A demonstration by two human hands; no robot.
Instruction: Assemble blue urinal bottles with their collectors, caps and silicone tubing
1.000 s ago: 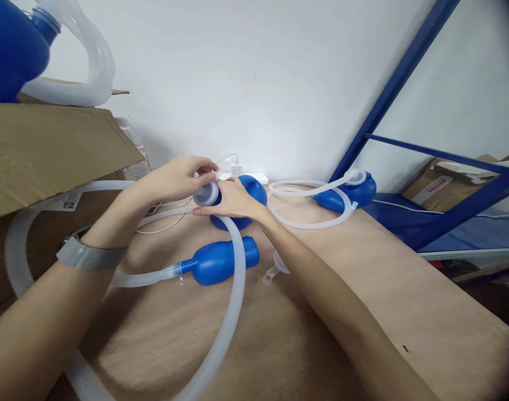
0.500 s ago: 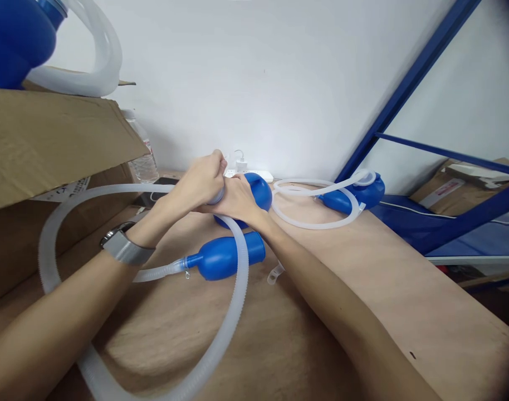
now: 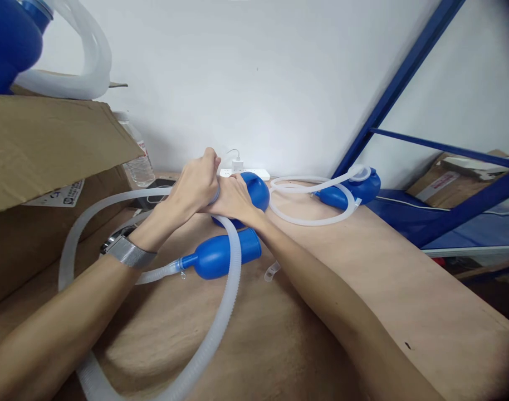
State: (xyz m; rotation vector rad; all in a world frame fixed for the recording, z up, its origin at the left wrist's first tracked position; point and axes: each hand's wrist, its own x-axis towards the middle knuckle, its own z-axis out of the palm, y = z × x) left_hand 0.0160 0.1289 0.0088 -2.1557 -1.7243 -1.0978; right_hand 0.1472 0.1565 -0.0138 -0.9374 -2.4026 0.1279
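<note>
Even, fairly bright light; source out of view. Wall [image 3: 254,94] brightest low, behind my fingers [image 3: 210,184]. Soft shadows on table [image 3: 342,267]. Wide-angle stretch toward edges; right corners dark, blurred.

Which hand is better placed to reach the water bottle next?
Left, I'd say: the left hand is nearer the water bottle; the right hand is farther over, at the blue jug.

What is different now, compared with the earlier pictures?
The left hand has closed over the cap, which was only fingered before. The hose loop's left bend has moved right. The right hand stays at the rear bottle; the front bottle lies as before.
</note>
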